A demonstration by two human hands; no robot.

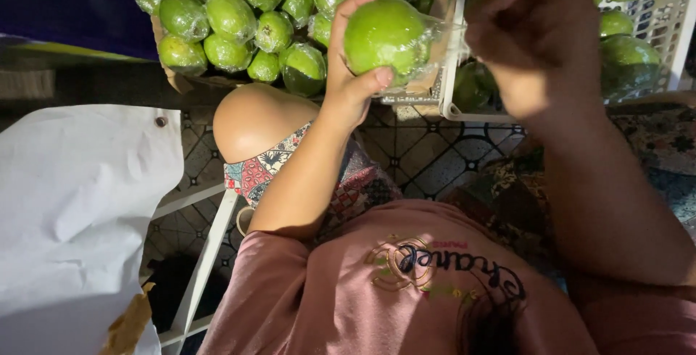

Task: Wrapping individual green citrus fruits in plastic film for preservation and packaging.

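Left hand [348,79]: you are gripping a guava [384,36] in a clear bag [435,54] | right hand [540,32]: fingers pinching the bag | risk: film tearing, fruit dropping beside the basket [453,72]

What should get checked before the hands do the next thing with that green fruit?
1. Left hand grips the green fruit firmly: ok.
2. Clear plastic wrap is around the fruit: ok, partly on.
3. Right hand has hold of the wrap: cannot tell, fingers are in shadow.
4. Wrap fully closed: cannot tell.
5. Wrapped fruit pile sits steady: ok.
6. White crate is within reach: ok.
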